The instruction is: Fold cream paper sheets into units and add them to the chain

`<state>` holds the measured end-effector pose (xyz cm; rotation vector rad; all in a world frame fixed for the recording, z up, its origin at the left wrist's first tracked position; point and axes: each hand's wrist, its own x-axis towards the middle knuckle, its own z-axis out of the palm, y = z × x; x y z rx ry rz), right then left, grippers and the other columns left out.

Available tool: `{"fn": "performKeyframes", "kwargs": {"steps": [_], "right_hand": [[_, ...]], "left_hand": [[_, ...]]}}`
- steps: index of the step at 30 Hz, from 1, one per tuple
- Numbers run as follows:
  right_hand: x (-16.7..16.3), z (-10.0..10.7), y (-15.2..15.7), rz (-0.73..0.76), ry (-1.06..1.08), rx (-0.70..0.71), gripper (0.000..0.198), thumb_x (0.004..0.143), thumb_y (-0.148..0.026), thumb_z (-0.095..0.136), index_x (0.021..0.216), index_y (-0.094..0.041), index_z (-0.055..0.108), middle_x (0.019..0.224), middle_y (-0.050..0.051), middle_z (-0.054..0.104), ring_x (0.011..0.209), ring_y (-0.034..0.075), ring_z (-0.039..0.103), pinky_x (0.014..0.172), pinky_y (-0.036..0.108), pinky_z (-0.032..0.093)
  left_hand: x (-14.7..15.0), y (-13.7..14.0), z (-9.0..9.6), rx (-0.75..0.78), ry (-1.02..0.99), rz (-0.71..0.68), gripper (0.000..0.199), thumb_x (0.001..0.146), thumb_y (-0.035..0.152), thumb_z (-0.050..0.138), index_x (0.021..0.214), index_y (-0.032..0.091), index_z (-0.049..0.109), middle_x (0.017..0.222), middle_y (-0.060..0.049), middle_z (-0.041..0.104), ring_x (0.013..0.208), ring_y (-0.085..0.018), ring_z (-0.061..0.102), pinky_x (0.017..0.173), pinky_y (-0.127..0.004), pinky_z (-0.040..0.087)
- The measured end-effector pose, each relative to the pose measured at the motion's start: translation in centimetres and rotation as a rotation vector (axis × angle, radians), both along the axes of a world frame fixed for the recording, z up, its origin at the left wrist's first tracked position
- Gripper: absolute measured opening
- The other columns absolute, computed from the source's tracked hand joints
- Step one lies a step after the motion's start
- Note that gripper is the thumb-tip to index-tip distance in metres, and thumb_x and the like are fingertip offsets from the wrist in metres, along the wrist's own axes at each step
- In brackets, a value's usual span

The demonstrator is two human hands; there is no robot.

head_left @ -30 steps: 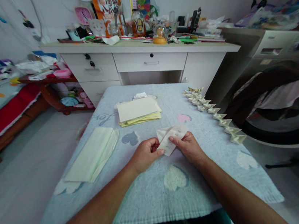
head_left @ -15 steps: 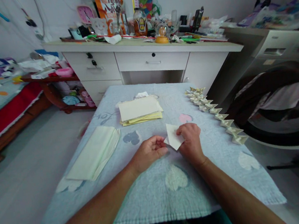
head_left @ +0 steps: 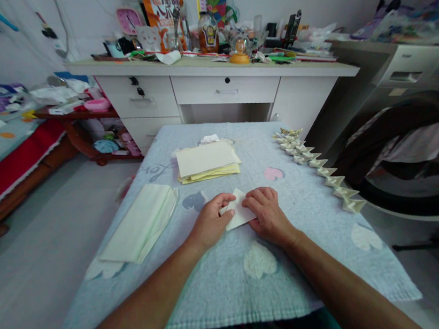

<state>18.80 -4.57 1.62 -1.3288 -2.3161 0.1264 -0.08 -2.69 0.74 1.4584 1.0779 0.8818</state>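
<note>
A small folded piece of cream paper is between my two hands, low over the cloth-covered table. My left hand pinches its left edge between thumb and fingers. At the other side, my right hand grips the paper, fingers on top and thumb mostly hidden. Beyond the hands lies a stack of cream and yellow paper sheets. To the left rests a pile of larger pale green folded paper. A row of folded paper pieces with pointed tips runs along the table's right side.
A pale blue cloth with heart shapes covers the table. Behind it stands a white desk crowded with jars and packets. A washing machine with clothes in its opening is at the right, a bed at the left.
The paper has moved left and turned from standing tilted to lying flatter. My right hand has shifted left with it, and my left hand now holds its left edge.
</note>
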Motion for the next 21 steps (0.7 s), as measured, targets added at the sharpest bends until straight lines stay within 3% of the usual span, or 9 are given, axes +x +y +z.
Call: {"fn": "performKeyframes", "kwargs": {"steps": [4,7,12,17,21], "right_hand": [[1.5,-0.4,0.3,-0.014,0.041,-0.039,0.05,0.062,-0.005,0.053,0.109,-0.021,0.059,0.115,0.009,0.055,0.108,0.027,0.042,0.092,0.042,0.032],[2.1,-0.4,0.4,0.026,0.047,-0.065,0.046,0.063,-0.003,0.052,0.103,-0.022,0.063,0.115,0.008,0.056,0.109,0.026,0.043,0.092,0.041,0.033],[2.1,-0.2,0.4,0.113,0.047,-0.126,0.035,0.07,-0.004,0.052,0.095,-0.022,0.067,0.108,0.006,0.063,0.102,0.023,0.048,0.091,0.04,0.035],[2.2,-0.2,0.4,0.122,0.049,-0.142,0.03,0.072,-0.006,0.054,0.094,-0.021,0.068,0.106,0.006,0.066,0.1,0.023,0.05,0.09,0.04,0.035],[2.2,-0.2,0.4,0.11,0.055,-0.146,0.031,0.072,-0.006,0.054,0.095,-0.021,0.066,0.106,0.006,0.064,0.1,0.023,0.05,0.09,0.04,0.036]], "left_hand": [[-0.7,0.0,0.7,0.106,0.252,0.005,0.027,0.078,0.02,0.053,0.102,0.018,0.064,0.098,-0.004,0.067,0.093,-0.02,0.061,0.085,-0.033,0.047],[-0.9,0.1,0.8,0.202,0.376,-0.021,0.027,0.078,0.017,0.05,0.101,0.018,0.065,0.104,-0.005,0.067,0.099,-0.021,0.061,0.092,-0.035,0.045],[-1.1,-0.4,0.7,0.369,0.598,-0.07,0.031,0.08,0.015,0.049,0.106,0.017,0.064,0.105,-0.008,0.062,0.098,-0.021,0.059,0.092,-0.035,0.044],[-1.5,-0.9,1.0,0.528,0.785,-0.024,0.031,0.075,0.018,0.061,0.104,0.025,0.068,0.122,-0.007,0.053,0.113,-0.03,0.045,0.098,-0.047,0.035],[-1.5,-0.9,1.2,0.558,0.713,-0.239,0.029,0.078,0.021,0.062,0.106,0.025,0.065,0.115,-0.006,0.057,0.109,-0.026,0.047,0.095,-0.042,0.037]]}}
